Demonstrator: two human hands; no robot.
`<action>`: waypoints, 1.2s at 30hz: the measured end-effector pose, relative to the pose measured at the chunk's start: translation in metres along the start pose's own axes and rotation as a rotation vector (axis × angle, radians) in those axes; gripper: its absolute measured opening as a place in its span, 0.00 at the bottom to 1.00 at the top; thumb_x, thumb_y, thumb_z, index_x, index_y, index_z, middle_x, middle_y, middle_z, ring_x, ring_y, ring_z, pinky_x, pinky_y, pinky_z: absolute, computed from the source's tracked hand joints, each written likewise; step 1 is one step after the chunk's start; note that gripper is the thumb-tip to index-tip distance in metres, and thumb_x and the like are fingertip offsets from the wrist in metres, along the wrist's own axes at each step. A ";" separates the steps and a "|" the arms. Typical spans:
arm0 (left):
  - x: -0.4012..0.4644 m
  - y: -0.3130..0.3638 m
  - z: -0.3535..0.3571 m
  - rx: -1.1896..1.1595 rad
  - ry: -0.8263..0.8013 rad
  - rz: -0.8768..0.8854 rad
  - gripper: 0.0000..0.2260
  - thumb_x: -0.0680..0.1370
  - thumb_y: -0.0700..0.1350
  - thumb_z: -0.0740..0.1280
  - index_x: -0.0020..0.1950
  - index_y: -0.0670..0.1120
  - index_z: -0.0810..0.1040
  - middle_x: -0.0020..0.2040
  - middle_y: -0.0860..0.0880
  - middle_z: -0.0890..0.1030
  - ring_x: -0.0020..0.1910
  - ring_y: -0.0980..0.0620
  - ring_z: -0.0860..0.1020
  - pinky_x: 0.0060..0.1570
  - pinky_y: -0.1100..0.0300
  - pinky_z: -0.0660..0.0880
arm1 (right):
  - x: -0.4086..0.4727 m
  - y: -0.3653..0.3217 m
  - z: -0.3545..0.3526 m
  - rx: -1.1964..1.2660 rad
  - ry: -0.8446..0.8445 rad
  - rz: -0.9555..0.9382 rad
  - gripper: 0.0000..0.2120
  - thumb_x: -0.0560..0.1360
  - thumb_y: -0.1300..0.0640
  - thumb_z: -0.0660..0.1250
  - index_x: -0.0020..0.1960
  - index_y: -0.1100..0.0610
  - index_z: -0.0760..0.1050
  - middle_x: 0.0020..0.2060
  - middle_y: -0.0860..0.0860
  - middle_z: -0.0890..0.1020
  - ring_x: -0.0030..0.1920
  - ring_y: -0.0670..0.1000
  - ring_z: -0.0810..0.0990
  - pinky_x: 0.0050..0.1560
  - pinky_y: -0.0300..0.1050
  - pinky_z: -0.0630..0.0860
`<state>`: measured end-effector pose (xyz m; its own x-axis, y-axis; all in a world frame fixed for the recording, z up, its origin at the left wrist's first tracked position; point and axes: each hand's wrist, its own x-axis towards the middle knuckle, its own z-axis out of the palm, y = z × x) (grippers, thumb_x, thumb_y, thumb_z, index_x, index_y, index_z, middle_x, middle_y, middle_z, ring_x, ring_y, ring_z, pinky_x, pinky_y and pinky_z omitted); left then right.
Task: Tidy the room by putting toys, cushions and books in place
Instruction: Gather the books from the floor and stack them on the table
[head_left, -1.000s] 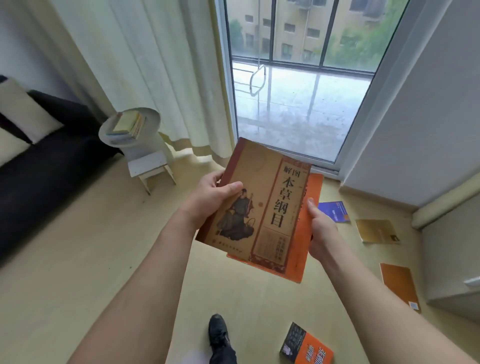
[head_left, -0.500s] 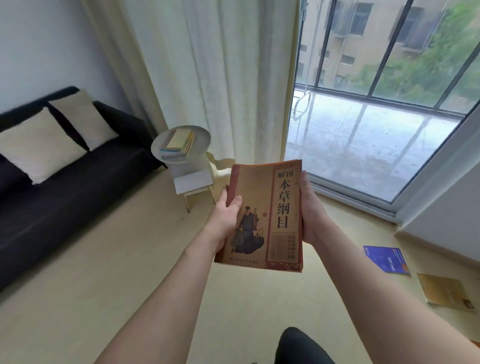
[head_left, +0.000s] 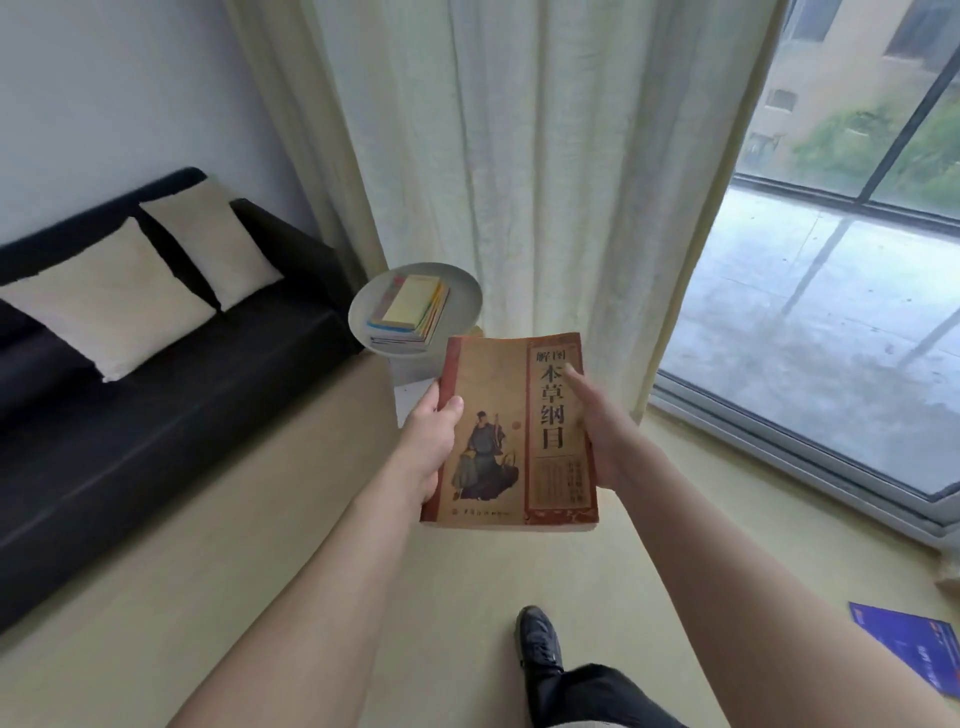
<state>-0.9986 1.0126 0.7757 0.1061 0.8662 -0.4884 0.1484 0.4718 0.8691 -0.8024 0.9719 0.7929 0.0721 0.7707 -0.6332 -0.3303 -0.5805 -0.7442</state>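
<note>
A black sofa (head_left: 156, 415) runs along the wall far to the left of the hands, with two cream cushions (head_left: 109, 299) leaning on its back. A pale curtain (head_left: 519, 182) hangs beyond the hands, and a large window (head_left: 831, 338) lies off to their right. Just past the left hand stands a small round counter (head_left: 462, 296) carrying a stack of books (head_left: 410, 312). Between the two hands is a brown book (head_left: 506, 431) with a robed figure and Chinese characters on its cover, held face up above the floor. The left hand (head_left: 431, 441) grips its spine edge, thumb curled over the cover. The right hand (head_left: 602, 431) holds the opposite edge, thumb lying across the cover. Below and right of the right hand, a blue book (head_left: 914, 649) lies on the floor (head_left: 234, 545). A black shoe (head_left: 537, 639) shows beneath the hands.
</note>
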 end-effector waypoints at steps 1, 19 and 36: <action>0.019 0.014 -0.007 -0.013 0.025 -0.021 0.20 0.84 0.52 0.57 0.77 0.58 0.62 0.65 0.49 0.79 0.61 0.44 0.79 0.62 0.40 0.75 | 0.019 -0.017 0.011 -0.049 -0.008 0.011 0.30 0.74 0.33 0.60 0.60 0.57 0.78 0.49 0.57 0.85 0.48 0.60 0.85 0.47 0.59 0.80; 0.295 0.120 -0.181 0.041 0.099 -0.209 0.13 0.85 0.51 0.55 0.68 0.56 0.72 0.54 0.50 0.83 0.51 0.47 0.83 0.41 0.50 0.82 | 0.294 -0.139 0.222 -0.228 0.088 0.228 0.16 0.80 0.44 0.59 0.55 0.56 0.76 0.44 0.55 0.86 0.46 0.56 0.85 0.52 0.56 0.81; 0.520 0.177 -0.262 0.112 0.067 -0.379 0.11 0.84 0.50 0.60 0.61 0.46 0.75 0.49 0.45 0.85 0.45 0.45 0.84 0.42 0.49 0.82 | 0.472 -0.198 0.321 -0.138 0.135 0.334 0.12 0.84 0.51 0.53 0.57 0.55 0.73 0.46 0.54 0.83 0.44 0.51 0.83 0.35 0.42 0.76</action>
<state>-1.1748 1.5892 0.6960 -0.0408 0.6448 -0.7633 0.2716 0.7423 0.6125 -1.0052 1.5348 0.7100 0.1078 0.4966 -0.8612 -0.2271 -0.8311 -0.5077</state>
